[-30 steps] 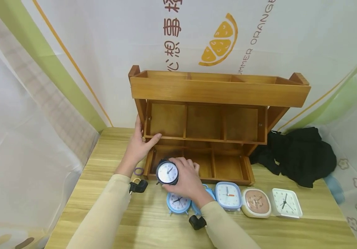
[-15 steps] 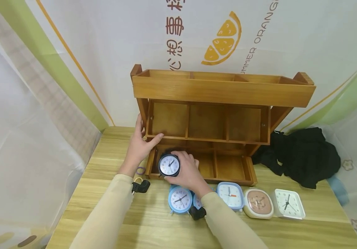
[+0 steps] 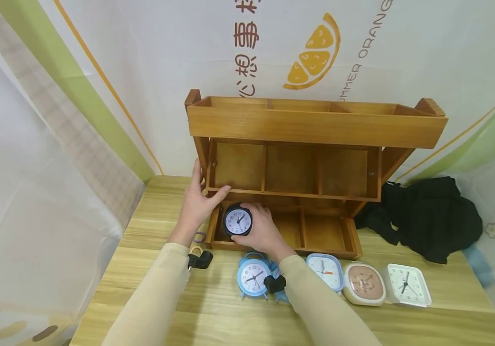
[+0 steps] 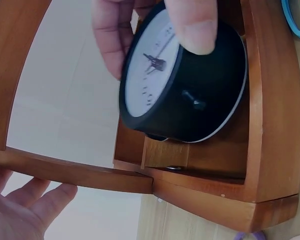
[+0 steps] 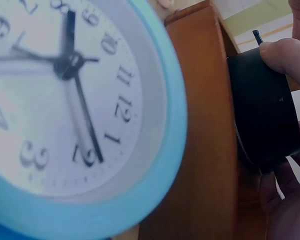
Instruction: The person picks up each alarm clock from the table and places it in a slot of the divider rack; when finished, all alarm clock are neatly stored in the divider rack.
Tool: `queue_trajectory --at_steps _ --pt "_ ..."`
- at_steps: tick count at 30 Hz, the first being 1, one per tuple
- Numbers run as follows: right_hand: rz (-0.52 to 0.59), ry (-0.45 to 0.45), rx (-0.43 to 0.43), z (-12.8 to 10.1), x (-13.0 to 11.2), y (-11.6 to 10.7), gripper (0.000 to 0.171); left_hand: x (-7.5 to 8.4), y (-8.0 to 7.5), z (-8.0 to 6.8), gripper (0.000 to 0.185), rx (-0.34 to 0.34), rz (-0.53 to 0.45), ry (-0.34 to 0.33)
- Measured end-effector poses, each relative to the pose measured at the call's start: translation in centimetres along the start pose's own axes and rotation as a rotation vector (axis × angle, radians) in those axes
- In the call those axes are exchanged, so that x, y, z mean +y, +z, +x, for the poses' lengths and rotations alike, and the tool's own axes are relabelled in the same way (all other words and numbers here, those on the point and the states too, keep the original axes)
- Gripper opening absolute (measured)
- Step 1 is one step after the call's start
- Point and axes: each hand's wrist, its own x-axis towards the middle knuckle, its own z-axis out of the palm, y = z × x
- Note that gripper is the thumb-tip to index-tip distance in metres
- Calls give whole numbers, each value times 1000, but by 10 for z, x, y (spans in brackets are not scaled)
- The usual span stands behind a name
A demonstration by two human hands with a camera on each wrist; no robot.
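A person's right hand is holding a black round clock at the mouth of the lower left compartment of a wooden shelf standing on the counter. Thumb and fingers are curling round the clock's black rim, as the left wrist view shows, and the white dial is facing the person, probably so it can be read once it is standing in the shelf. The clock is sitting partly inside the compartment, close to the shelf's left side wall.

The left hand is gripping that side of the shelf just left of the clock, with the thumb hooked over the front edge of the middle tier and the fingers lying against the outer side panel, apparently to steady the shelf.

Just behind the right wrist, a blue round clock is standing on the counter, and to its right a blue square clock, a cream clock and a white square clock are lining up. A black cloth is lying further right.

The backdrop behind the shelf is showing an orange slice, Chinese characters, and the partly cut-off words "MMER ORANG".
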Motion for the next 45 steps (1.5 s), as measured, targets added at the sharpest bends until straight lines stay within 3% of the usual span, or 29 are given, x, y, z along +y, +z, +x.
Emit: queue_trajectory --at_steps 8,16,24,37,45 --pt "-2 3 -15 4 4 1 90 0 1 -1 108 -9 1 -28" --pt "-20 -52 -69 5 6 4 88 -2 2 -1 108 -9 -2 -31" --pt "-47 72 -89 1 11 8 89 0 2 -2 110 -9 19 -37" --pt "-38 91 -145 3 9 9 87 0 1 -3 109 -15 27 -52" --pt "-66 44 -161 1 12 6 91 -1 1 -3 109 -7 37 -44"
